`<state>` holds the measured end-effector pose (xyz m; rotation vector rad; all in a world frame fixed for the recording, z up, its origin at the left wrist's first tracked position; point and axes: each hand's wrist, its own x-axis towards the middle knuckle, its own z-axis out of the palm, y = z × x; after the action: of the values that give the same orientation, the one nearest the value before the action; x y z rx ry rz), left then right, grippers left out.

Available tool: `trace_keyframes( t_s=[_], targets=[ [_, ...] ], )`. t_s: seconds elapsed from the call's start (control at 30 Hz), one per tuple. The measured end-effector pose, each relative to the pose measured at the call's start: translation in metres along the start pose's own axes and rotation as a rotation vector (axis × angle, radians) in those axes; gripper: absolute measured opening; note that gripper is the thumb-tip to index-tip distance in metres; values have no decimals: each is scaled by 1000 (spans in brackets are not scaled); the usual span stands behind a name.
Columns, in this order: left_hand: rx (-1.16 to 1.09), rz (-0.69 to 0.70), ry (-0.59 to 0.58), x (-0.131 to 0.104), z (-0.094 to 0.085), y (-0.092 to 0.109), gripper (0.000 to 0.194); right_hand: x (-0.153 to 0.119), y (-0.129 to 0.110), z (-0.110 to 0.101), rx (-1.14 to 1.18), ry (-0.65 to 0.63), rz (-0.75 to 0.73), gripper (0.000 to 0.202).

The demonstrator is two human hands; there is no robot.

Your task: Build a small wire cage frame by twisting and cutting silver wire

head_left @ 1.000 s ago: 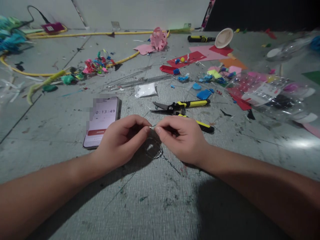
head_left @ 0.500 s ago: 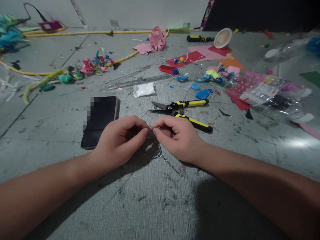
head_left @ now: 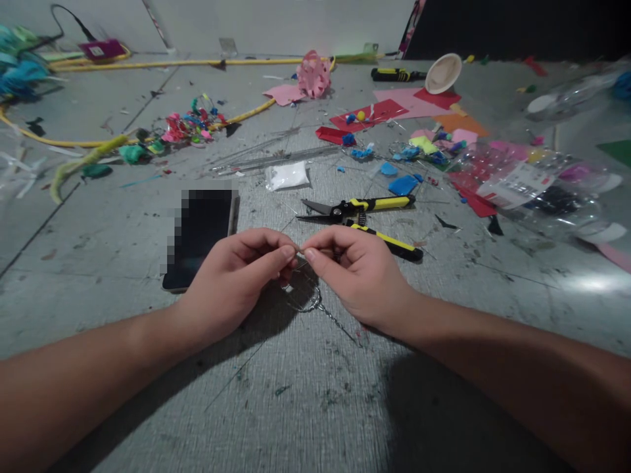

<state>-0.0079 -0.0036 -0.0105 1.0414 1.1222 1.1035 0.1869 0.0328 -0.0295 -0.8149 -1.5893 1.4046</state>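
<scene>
My left hand [head_left: 246, 272] and my right hand [head_left: 357, 272] meet fingertip to fingertip, each closed in a pinch on a thin wire. Just below the fingers is a silvery wire loop [head_left: 315, 303] with a twisted stem pointing down to the right, shaped like a tiny racket. Fingers hide the loop's top, and I cannot tell whether the pinched wire is part of it. Beyond my right hand lie shears [head_left: 357, 209] with yellow and black handles, blades apart. A dark phone [head_left: 204, 230], partly pixelated, lies beside my left hand.
A small white packet [head_left: 288, 176] lies beyond the shears. Clear plastic bottles [head_left: 532, 184] and scraps of coloured paper [head_left: 369, 115] spread to the right. A yellow cable [head_left: 172, 64] runs across the back, near a pink paper ball [head_left: 314, 74]. Loose wires lie behind the packet.
My fingertips have shifted slightly, and my left fingers are curled further under the thumb. The wire between the hands shows a little more. The whole view has moved slightly.
</scene>
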Motion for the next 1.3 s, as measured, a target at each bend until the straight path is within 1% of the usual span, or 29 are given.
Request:
trace_keyframes(
  t_s=[0.23,0.43,0.53,0.63,0.8,0.87,1.03,1.17,1.3],
  targets=[
    [-275,-115,20,-3,12,6,4,-7,-3,6,24,62,11,8],
    [-387,-188,26,-6,15,7,7,-11,-8,14,108,113,21,7],
    [-437,-220,77,-6,16,5,6,-10,-8,17,147,125,51,8],
    [-434,-227,98,-4,16,5,6,-8,-8,14,151,126,80,11],
    [-322,-161,42,-1,12,5,6,-2,-9,3,107,108,158,17],
    [-297,-140,33,0,11,4,5,-1,-9,2,94,116,145,17],
    [-287,-125,-3,0,10,1,4,-5,-5,4,27,97,41,10],
    [-377,-184,-5,2,7,1,6,-7,-3,4,-36,95,-5,12],
    [-429,-233,-6,3,8,4,8,-8,-2,4,-98,121,-55,12]
  ],
)
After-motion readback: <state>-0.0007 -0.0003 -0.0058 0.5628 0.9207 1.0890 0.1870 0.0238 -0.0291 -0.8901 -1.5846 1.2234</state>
